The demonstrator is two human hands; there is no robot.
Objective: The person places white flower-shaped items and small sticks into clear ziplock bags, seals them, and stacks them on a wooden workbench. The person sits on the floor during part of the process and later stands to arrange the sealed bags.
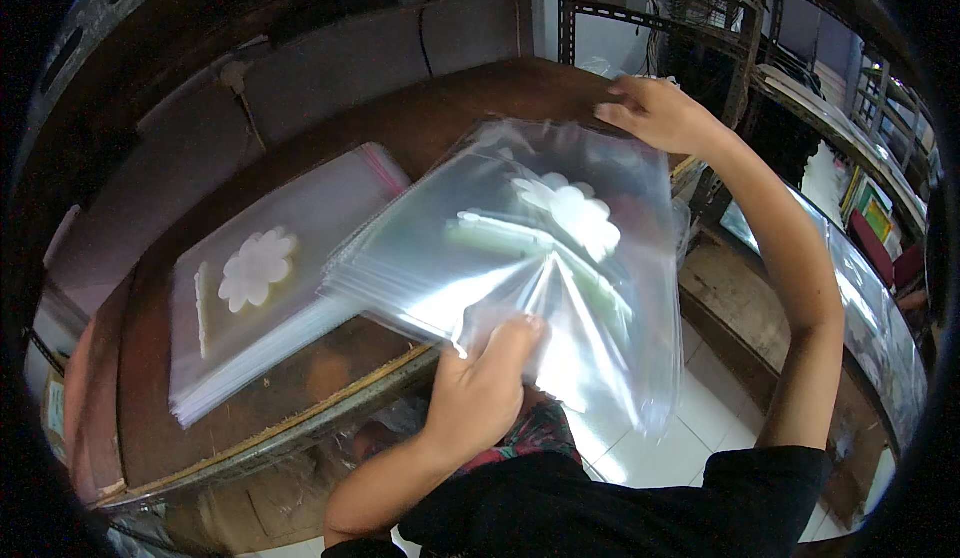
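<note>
My left hand (482,383) is closed on the near edge of a stack of clear plastic bags (420,248), its thumb pressed on top. The stack is tilted and fanned, with creases spreading from the thumb and bright glare on the film. A white flower shape (570,216) shows on it. Beyond the stack's far right corner is my right hand (660,118), fingers curled with a gap between thumb and forefinger; nothing shows in it. To the left lies a second stack of clear bags (330,193) with a white flower shape (257,268) and a pinkish strip along its far end.
Both stacks are over a brown wooden table (300,388) with a worn front edge. A grey panel (340,58) stands behind it. Slotted metal shelving (755,38) rises at the right, near a shiny plastic-covered surface (860,308). White floor tiles (710,398) show below.
</note>
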